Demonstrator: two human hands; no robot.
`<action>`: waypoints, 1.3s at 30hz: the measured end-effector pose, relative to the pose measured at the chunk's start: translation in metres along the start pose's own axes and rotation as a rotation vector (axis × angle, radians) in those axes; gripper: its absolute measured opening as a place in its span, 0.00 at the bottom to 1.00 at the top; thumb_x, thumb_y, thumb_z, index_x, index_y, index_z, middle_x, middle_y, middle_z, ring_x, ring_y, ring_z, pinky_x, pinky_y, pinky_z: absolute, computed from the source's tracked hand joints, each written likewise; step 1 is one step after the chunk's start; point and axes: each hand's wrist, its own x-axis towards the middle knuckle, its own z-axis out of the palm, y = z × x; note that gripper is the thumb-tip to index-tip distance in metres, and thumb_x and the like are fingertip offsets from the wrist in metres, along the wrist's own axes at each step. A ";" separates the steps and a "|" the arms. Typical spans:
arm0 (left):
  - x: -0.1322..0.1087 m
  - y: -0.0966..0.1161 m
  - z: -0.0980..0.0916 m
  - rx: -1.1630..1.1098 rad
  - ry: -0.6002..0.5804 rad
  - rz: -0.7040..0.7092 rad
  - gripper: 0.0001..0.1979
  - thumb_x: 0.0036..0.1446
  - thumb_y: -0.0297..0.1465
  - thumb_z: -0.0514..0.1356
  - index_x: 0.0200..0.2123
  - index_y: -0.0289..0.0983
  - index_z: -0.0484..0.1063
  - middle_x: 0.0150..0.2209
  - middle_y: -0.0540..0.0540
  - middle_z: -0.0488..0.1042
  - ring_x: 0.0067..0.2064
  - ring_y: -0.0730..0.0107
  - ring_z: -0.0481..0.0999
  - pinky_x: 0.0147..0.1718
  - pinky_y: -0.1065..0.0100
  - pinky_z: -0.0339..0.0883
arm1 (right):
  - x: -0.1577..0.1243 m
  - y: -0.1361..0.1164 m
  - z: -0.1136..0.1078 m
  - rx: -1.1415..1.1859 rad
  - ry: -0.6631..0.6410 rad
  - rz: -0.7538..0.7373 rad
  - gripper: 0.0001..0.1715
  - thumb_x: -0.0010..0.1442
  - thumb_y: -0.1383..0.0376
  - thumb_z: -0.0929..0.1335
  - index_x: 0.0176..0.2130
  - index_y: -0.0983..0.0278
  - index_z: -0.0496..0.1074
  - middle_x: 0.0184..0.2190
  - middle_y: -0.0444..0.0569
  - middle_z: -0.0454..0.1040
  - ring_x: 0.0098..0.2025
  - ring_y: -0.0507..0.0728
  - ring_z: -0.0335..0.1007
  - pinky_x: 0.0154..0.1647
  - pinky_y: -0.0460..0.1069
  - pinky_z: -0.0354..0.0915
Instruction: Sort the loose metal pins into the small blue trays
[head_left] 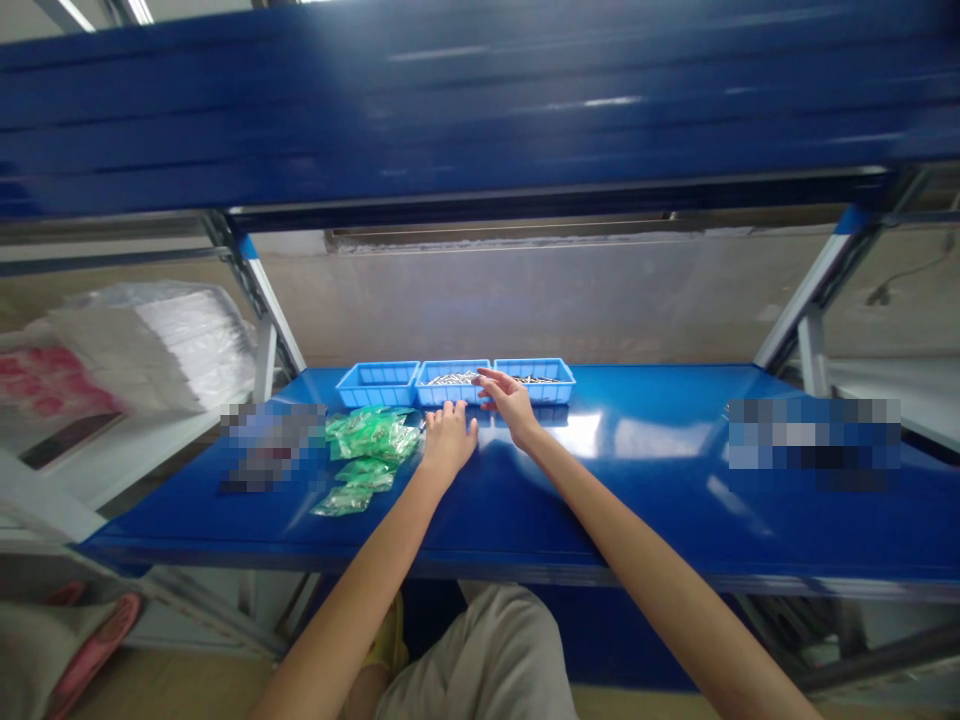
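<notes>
My left hand (448, 440) is palm down over the blue tabletop, fingers apart, just in front of the middle blue bin (442, 396). Nothing shows in its fingers. To its left lies a pile of green-tinted clear plastic bags (371, 435), with small contents I cannot make out. My right hand (510, 402) is raised with its fingers stretched out and apart at the front of the middle bin and the right blue bin (551, 392). Small silvery metal pieces (452, 379) lie in the middle bin. Darker thin metal pieces (536, 380) are in the right one.
A left blue bin (379, 394) completes the row along the back of the blue table (645, 510). A blue shelf panel (480, 110) hangs low above. Slanted metal posts (802, 290) flank the table. Plastic-wrapped stacks (172, 345) sit on a side shelf at left.
</notes>
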 end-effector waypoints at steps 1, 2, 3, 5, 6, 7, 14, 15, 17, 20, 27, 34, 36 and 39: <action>0.001 0.001 0.000 -0.054 -0.001 0.039 0.16 0.56 0.32 0.49 0.45 0.33 0.65 0.41 0.39 0.69 0.43 0.58 0.69 0.43 0.60 0.57 | 0.001 0.000 0.000 0.010 -0.026 -0.005 0.21 0.47 0.60 0.67 0.43 0.63 0.70 0.38 0.49 0.73 0.31 0.50 0.68 0.28 0.44 0.65; 0.002 0.002 0.000 -0.115 0.002 0.074 0.15 0.55 0.31 0.49 0.44 0.33 0.65 0.41 0.40 0.70 0.43 0.60 0.70 0.43 0.61 0.58 | 0.001 0.000 0.000 0.009 -0.049 -0.004 0.23 0.48 0.61 0.67 0.45 0.62 0.69 0.42 0.50 0.72 0.32 0.50 0.68 0.30 0.45 0.66; 0.003 0.003 -0.001 -0.178 0.008 0.104 0.13 0.55 0.30 0.49 0.43 0.34 0.66 0.40 0.41 0.70 0.41 0.62 0.70 0.42 0.63 0.59 | 0.001 0.001 0.000 -0.007 -0.067 0.000 0.24 0.48 0.62 0.67 0.46 0.61 0.68 0.44 0.50 0.71 0.33 0.50 0.69 0.32 0.45 0.66; 0.004 0.004 -0.002 -0.280 0.039 0.141 0.12 0.55 0.28 0.49 0.40 0.35 0.68 0.38 0.43 0.71 0.39 0.65 0.71 0.41 0.65 0.60 | 0.001 0.003 -0.003 -0.091 -0.078 -0.004 0.23 0.49 0.64 0.67 0.46 0.62 0.68 0.45 0.51 0.71 0.33 0.51 0.69 0.33 0.46 0.66; 0.005 0.004 -0.003 -0.310 0.064 0.146 0.11 0.54 0.27 0.49 0.39 0.35 0.68 0.38 0.44 0.71 0.38 0.66 0.71 0.41 0.65 0.60 | 0.001 0.004 -0.004 -0.159 -0.068 -0.023 0.21 0.49 0.65 0.66 0.45 0.63 0.69 0.44 0.51 0.71 0.33 0.51 0.70 0.33 0.46 0.66; 0.006 0.004 -0.004 -0.326 0.096 0.136 0.11 0.54 0.26 0.49 0.38 0.36 0.69 0.37 0.44 0.72 0.38 0.66 0.71 0.41 0.65 0.60 | 0.000 0.005 -0.006 -0.241 -0.048 -0.053 0.19 0.50 0.65 0.66 0.43 0.63 0.70 0.43 0.51 0.72 0.34 0.52 0.70 0.33 0.46 0.66; 0.008 -0.007 -0.010 -0.348 0.258 -0.081 0.13 0.51 0.24 0.49 0.34 0.38 0.72 0.35 0.46 0.72 0.36 0.66 0.70 0.39 0.64 0.60 | -0.014 0.002 -0.017 -0.957 0.065 -0.128 0.12 0.45 0.55 0.70 0.31 0.59 0.75 0.29 0.45 0.75 0.33 0.57 0.70 0.32 0.48 0.60; 0.009 -0.008 -0.009 -0.359 0.255 -0.088 0.13 0.51 0.23 0.49 0.34 0.38 0.72 0.35 0.46 0.72 0.35 0.67 0.70 0.38 0.65 0.60 | -0.016 0.002 -0.018 -1.025 0.036 -0.102 0.13 0.43 0.55 0.71 0.29 0.58 0.75 0.27 0.45 0.75 0.33 0.57 0.70 0.32 0.48 0.59; 0.009 -0.009 -0.008 -0.384 0.239 -0.089 0.13 0.51 0.23 0.49 0.34 0.38 0.72 0.34 0.46 0.72 0.33 0.68 0.70 0.37 0.66 0.61 | -0.019 0.002 -0.019 -1.111 -0.017 -0.057 0.12 0.41 0.57 0.72 0.29 0.58 0.74 0.25 0.44 0.75 0.32 0.57 0.70 0.30 0.47 0.58; 0.008 -0.007 -0.003 -0.414 0.155 -0.004 0.13 0.51 0.23 0.50 0.34 0.38 0.72 0.33 0.47 0.71 0.32 0.70 0.70 0.37 0.67 0.62 | -0.020 0.005 -0.021 -1.132 -0.050 -0.050 0.08 0.45 0.62 0.69 0.30 0.57 0.75 0.27 0.43 0.75 0.33 0.57 0.70 0.29 0.46 0.57; 0.007 -0.008 0.011 -0.324 0.082 0.110 0.16 0.53 0.24 0.50 0.44 0.36 0.67 0.41 0.42 0.68 0.43 0.65 0.68 0.42 0.65 0.62 | -0.012 0.015 -0.026 -1.000 -0.077 -0.122 0.09 0.49 0.69 0.66 0.30 0.57 0.74 0.28 0.43 0.75 0.32 0.55 0.69 0.29 0.46 0.58; 0.013 -0.016 0.011 -0.432 0.149 0.020 0.11 0.55 0.34 0.52 0.32 0.37 0.73 0.33 0.44 0.69 0.37 0.65 0.69 0.40 0.64 0.63 | -0.003 0.020 -0.024 -0.711 -0.085 -0.191 0.10 0.53 0.69 0.64 0.35 0.61 0.72 0.28 0.44 0.73 0.33 0.52 0.68 0.36 0.48 0.62; 0.014 -0.015 0.008 -0.525 0.192 -0.026 0.12 0.55 0.37 0.52 0.34 0.36 0.71 0.32 0.45 0.70 0.33 0.68 0.70 0.37 0.66 0.64 | -0.001 0.021 -0.023 -0.659 -0.101 -0.207 0.10 0.53 0.69 0.63 0.36 0.61 0.72 0.28 0.45 0.73 0.33 0.52 0.68 0.37 0.48 0.62; 0.014 -0.012 0.005 -0.645 0.214 -0.054 0.15 0.56 0.39 0.50 0.36 0.35 0.69 0.32 0.44 0.71 0.30 0.69 0.70 0.35 0.67 0.64 | 0.000 0.022 -0.021 -0.569 -0.137 -0.227 0.10 0.53 0.69 0.63 0.36 0.63 0.71 0.28 0.45 0.73 0.32 0.52 0.68 0.37 0.48 0.62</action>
